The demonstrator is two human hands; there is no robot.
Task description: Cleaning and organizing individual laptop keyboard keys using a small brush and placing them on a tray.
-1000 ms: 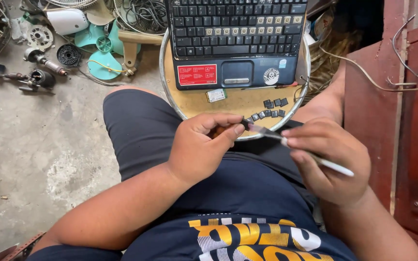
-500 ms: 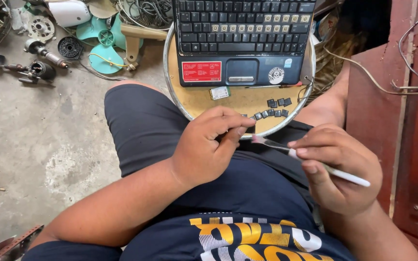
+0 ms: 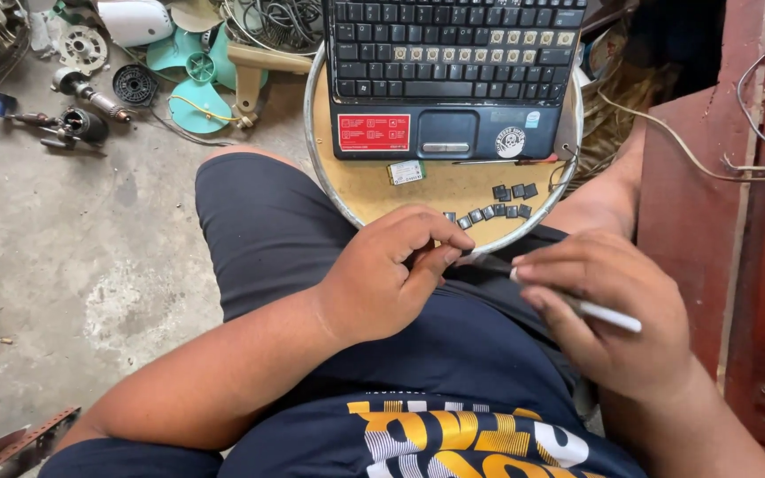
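Near the round table's (image 3: 347,190) front edge, over the lap, the left hand (image 3: 382,279) pinches something too small to tell, while the right hand (image 3: 617,314) grips a white-handled tool (image 3: 608,314) just beside it, loose keys (image 3: 493,211) lying beyond.

The left hand (image 3: 391,274) is in the middle of the frame, a little left of centre. Its forearm comes from the lower left and goes up to the right. The fingers are curled in, and the thumb and first finger press together at their tips, pointing right. The right hand (image 3: 613,323) is at the lower right, with its forearm coming from the bottom right corner. Its back faces the camera, and the fingers are bent and closed, pointing left. The fingertips of both hands are very near each other.
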